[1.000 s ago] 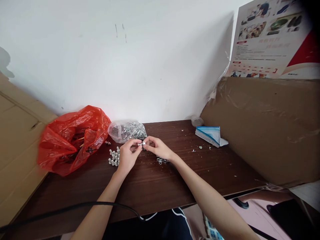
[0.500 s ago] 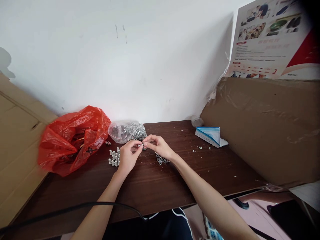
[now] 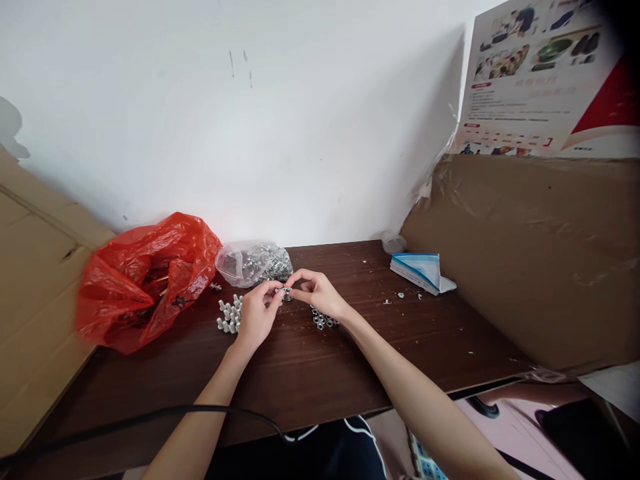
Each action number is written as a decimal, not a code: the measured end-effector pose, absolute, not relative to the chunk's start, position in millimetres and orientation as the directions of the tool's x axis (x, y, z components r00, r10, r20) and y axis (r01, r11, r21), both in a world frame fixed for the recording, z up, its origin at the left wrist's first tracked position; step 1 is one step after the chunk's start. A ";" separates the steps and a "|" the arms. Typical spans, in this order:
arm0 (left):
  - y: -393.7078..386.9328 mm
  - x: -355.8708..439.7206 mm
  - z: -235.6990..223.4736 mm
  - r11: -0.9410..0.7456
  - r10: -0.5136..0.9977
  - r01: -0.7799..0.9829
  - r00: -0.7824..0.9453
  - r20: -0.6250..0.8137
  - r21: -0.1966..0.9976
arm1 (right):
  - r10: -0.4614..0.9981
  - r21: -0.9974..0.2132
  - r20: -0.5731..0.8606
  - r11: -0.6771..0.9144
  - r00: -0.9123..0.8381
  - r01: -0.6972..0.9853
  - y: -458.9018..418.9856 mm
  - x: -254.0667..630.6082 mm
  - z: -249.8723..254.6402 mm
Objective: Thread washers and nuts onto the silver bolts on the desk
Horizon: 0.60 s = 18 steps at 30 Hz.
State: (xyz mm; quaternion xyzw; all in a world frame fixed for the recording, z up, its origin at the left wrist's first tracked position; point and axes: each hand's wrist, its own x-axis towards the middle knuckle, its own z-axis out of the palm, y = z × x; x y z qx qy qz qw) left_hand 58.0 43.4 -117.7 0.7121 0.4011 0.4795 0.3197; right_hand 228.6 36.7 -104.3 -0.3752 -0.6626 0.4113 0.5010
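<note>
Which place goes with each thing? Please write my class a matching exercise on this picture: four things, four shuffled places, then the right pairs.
1. Small metal part
2. Metal nuts
3. Red bag
4. Blue-and-white box

A. Beside the cardboard on the left
B. Held between the left hand and right hand
C. Near the cardboard on the right
D. On the table, beside the right hand

Pairs: 1-B, 2-D, 3-A, 4-C
</note>
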 end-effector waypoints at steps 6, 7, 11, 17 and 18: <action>43.8 56.7 -117.4 -0.535 0.844 0.405 0.222 0.488 0.742 | 0.897 -0.897 0.403 0.426 -0.179 0.116 36.9 225.0 -109.6; 43.5 56.7 -116.9 -0.538 0.841 0.430 0.218 0.495 0.724 | 0.903 -0.902 0.397 0.417 -0.165 0.110 36.8 223.2 -110.7; 41.6 57.5 -115.2 -0.535 0.843 0.451 0.231 0.485 0.714 | 0.916 -0.917 0.391 0.396 -0.088 0.046 36.7 215.0 -113.6; 39.4 59.2 -114.1 -0.565 0.825 0.411 0.254 0.506 0.715 | 0.912 -0.915 0.388 0.398 -0.134 0.060 37.9 213.1 -116.6; 39.4 59.3 -114.0 -0.570 0.821 0.411 0.253 0.511 0.712 | 0.913 -0.917 0.374 0.390 -0.164 0.078 37.8 213.7 -116.7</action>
